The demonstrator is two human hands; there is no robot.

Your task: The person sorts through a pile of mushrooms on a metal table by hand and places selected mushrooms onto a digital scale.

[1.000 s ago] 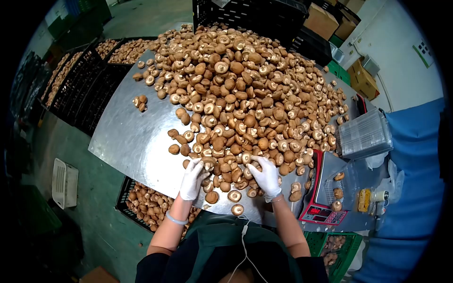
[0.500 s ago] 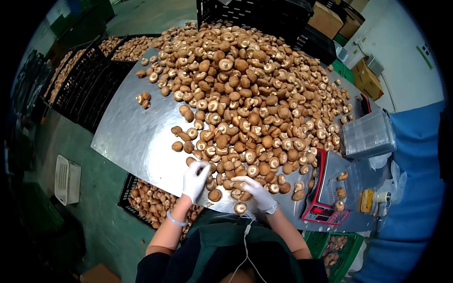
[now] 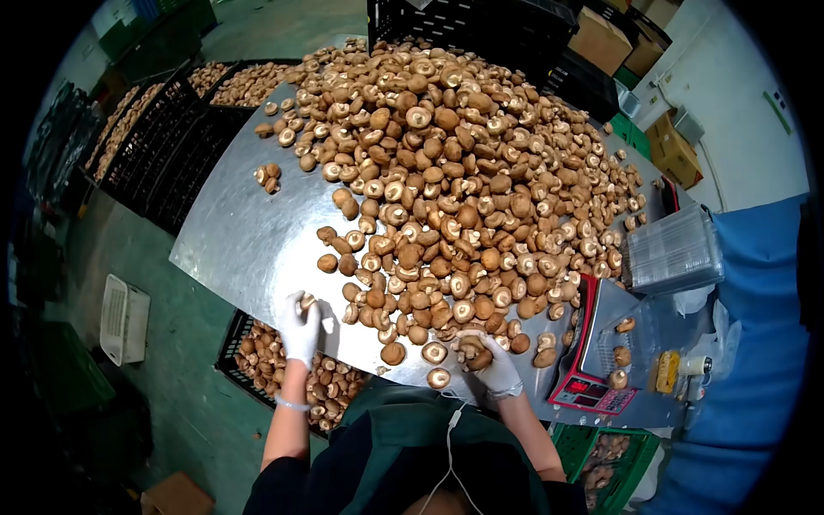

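A large heap of brown mushrooms (image 3: 446, 172) covers much of the metal table (image 3: 232, 223). My left hand (image 3: 300, 336), in a white glove, is at the table's near left edge, above a black crate (image 3: 227, 360) of mushrooms. Its fingers are closed on a small mushroom (image 3: 308, 301). At the near edge of the heap, my gloved right hand (image 3: 499, 371) is curled around several mushrooms (image 3: 470, 350). Single mushrooms, one of them stem up (image 3: 439, 378), lie between my hands.
On the right are a red scale (image 3: 571, 390), a clear tray (image 3: 639, 330) holding several mushrooms and a stack of clear containers (image 3: 674, 249). A green crate (image 3: 635, 463) stands below. Black crates (image 3: 163, 163) stand at the left, a white basket (image 3: 124, 319) on the floor.
My left hand has moved left, away from the heap, to the table edge with a mushroom in it. My right hand has shifted slightly right and down, now gripping several mushrooms.
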